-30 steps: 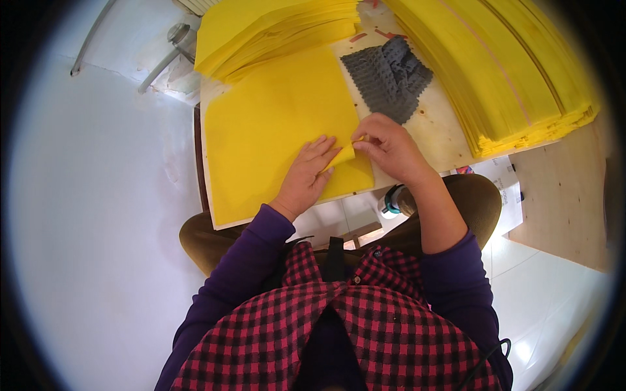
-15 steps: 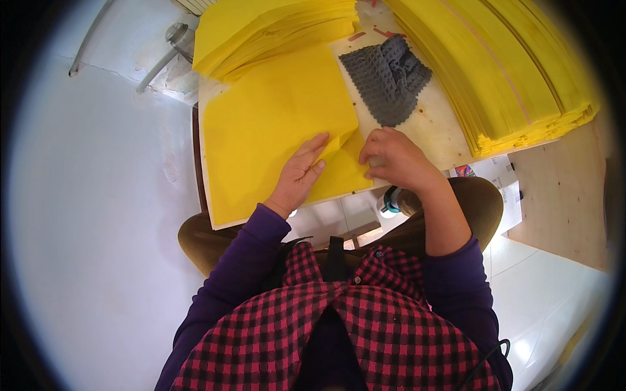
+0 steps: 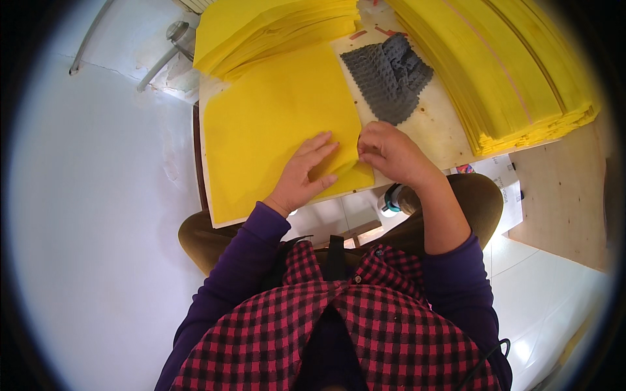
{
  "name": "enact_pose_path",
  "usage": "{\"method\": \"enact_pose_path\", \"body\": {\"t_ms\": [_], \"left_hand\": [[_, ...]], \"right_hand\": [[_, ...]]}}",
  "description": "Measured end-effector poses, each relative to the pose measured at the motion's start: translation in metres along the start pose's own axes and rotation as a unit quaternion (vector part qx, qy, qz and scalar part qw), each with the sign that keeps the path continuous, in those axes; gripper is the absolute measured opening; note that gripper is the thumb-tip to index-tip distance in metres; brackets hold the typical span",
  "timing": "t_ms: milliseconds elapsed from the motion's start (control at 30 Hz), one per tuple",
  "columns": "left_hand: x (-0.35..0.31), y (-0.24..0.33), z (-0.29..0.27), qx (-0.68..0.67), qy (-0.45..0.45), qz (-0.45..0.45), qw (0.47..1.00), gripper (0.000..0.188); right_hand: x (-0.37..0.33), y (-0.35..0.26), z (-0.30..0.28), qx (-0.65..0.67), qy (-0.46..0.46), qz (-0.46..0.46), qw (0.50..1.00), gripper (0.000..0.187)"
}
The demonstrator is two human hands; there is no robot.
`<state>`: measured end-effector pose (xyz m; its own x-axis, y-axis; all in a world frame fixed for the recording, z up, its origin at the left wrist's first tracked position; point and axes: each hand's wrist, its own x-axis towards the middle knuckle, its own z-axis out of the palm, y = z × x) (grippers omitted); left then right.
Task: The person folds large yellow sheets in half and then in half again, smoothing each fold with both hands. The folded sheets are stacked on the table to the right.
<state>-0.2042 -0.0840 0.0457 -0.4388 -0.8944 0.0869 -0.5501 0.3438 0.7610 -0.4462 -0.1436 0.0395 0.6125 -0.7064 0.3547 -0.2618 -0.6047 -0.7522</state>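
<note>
A large yellow sheet (image 3: 274,117), paper or thin fabric, lies flat on the light wooden table (image 3: 443,133) in front of me. My left hand (image 3: 305,171) rests on its near right part with the fingers spread. At the sheet's right edge, my right hand (image 3: 394,153) pinches the border between thumb and fingers. Near the corner the sheet is slightly raised, with a small fold between my hands. Whether one layer or more lies in the pinch, I cannot tell.
A crumpled grey textured cloth (image 3: 389,78) lies right of the sheet. Behind stands a stack of yellow sheets (image 3: 274,32); a taller yellow stack (image 3: 495,72) fills the table's right side. Under the near edge is a bottle with a teal part (image 3: 391,199). A pale wall (image 3: 98,195) borders the left.
My right hand has closed from a looser curl onto the sheet's edge. The lifted fold near the corner has flattened, and my left hand has spread out over the sheet.
</note>
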Motion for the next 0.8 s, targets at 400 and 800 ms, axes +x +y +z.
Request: {"method": "enact_pose_path", "body": {"t_ms": [400, 800], "left_hand": [[-0.001, -0.011, 0.002, -0.06, 0.035, -0.005, 0.998, 0.046], [-0.003, -0.008, 0.001, -0.071, 0.042, -0.031, 0.996, 0.044]], "right_hand": [[0.003, -0.014, -0.005, 0.138, 0.067, 0.101, 0.983, 0.011], [-0.012, -0.004, -0.005, -0.066, -0.08, 0.055, 0.993, 0.018]]}}
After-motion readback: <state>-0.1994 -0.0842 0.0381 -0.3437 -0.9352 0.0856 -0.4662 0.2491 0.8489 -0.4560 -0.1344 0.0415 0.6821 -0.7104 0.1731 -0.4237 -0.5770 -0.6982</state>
